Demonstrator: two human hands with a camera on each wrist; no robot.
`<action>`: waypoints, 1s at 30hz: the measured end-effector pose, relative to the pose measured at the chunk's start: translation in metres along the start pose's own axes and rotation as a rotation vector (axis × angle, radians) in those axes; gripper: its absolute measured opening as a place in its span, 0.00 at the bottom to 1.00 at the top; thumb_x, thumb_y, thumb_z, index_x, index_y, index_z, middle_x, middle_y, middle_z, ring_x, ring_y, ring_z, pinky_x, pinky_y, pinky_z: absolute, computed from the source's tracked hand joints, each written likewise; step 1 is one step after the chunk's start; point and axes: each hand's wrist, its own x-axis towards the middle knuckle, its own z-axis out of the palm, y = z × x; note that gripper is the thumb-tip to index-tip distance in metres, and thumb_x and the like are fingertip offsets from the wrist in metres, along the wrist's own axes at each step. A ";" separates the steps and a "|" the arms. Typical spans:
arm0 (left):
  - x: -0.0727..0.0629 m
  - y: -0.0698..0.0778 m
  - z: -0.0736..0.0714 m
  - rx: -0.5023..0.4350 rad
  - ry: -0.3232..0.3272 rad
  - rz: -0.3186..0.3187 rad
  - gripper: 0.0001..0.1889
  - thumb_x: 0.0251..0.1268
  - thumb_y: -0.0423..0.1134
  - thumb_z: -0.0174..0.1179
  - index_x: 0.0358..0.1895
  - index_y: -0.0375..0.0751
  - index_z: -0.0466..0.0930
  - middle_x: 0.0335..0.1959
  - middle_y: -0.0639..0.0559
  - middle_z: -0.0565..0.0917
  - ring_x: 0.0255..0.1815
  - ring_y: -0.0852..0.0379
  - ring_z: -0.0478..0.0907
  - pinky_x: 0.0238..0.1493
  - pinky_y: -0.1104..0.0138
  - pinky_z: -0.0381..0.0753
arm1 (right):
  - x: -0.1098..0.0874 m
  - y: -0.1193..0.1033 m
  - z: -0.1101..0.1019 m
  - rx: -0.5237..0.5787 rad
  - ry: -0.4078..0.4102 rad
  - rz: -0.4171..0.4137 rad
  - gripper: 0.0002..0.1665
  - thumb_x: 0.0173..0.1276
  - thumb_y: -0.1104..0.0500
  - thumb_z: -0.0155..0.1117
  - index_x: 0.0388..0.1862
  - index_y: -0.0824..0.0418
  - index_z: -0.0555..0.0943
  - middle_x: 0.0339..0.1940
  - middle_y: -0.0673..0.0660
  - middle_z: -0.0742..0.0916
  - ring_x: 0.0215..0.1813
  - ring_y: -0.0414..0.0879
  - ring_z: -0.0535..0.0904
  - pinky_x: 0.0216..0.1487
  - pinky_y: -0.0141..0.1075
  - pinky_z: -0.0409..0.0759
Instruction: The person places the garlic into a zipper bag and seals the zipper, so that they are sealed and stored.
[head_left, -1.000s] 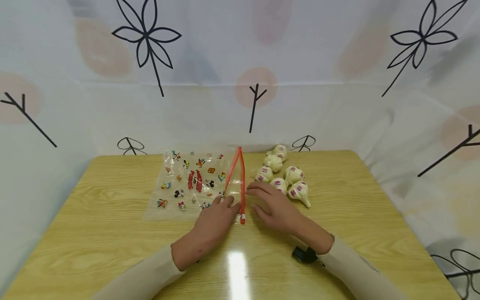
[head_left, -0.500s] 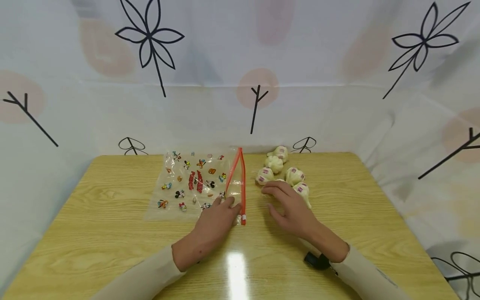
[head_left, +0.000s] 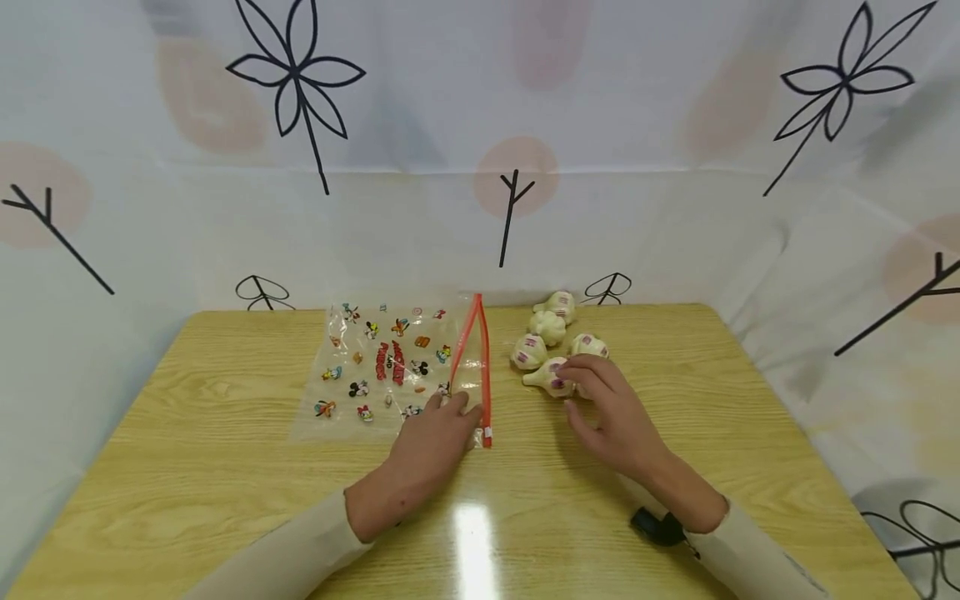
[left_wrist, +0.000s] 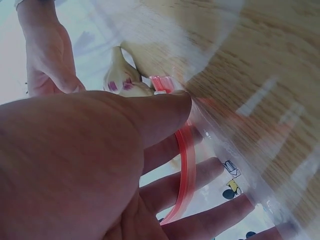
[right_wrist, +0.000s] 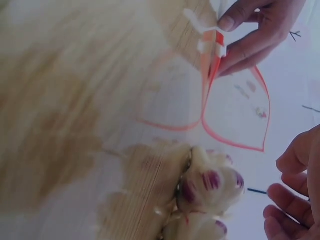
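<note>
A clear zip bag (head_left: 390, 367) with red zip strips and cartoon prints lies flat on the table. My left hand (head_left: 431, 437) holds its mouth near the slider end. In the left wrist view, the thumb (left_wrist: 165, 110) is in front of the red zip strip (left_wrist: 186, 165) and the fingers show behind it. The mouth gapes in the right wrist view. To its right sit several garlic bulbs (head_left: 528, 352) with purple marks. My right hand (head_left: 618, 421) hovers over the nearest bulbs, fingers loosely bent and holding nothing. It partly hides a garlic bulb (head_left: 551, 377) whose stem points left.
The wooden table (head_left: 225, 500) ends at a white patterned cloth (head_left: 420, 225) behind and at the sides. A small black device (head_left: 656, 527) hangs by the right wrist.
My right hand has moved right from beside the bag's mouth to above the garlic. A bulb with a left-pointing stem has come into view. My left hand stays on the bag.
</note>
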 end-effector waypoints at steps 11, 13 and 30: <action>0.000 0.001 -0.002 -0.007 -0.006 -0.004 0.23 0.78 0.45 0.65 0.71 0.45 0.81 0.66 0.44 0.81 0.65 0.33 0.80 0.42 0.46 0.91 | -0.008 0.014 -0.013 -0.068 0.054 0.028 0.17 0.78 0.57 0.62 0.55 0.69 0.83 0.57 0.66 0.82 0.62 0.63 0.76 0.63 0.50 0.71; 0.000 0.002 -0.002 -0.009 -0.010 -0.006 0.23 0.78 0.45 0.65 0.71 0.45 0.81 0.66 0.43 0.81 0.66 0.33 0.80 0.42 0.46 0.91 | -0.009 0.019 -0.015 -0.061 0.058 0.047 0.18 0.79 0.55 0.62 0.55 0.69 0.83 0.57 0.66 0.82 0.62 0.63 0.75 0.62 0.50 0.71; 0.000 0.001 0.005 0.008 0.005 -0.011 0.23 0.79 0.48 0.63 0.71 0.46 0.80 0.68 0.43 0.80 0.67 0.31 0.78 0.42 0.43 0.91 | -0.020 0.041 -0.021 -0.094 -0.027 0.251 0.31 0.57 0.61 0.84 0.54 0.70 0.78 0.54 0.64 0.80 0.56 0.59 0.77 0.53 0.52 0.78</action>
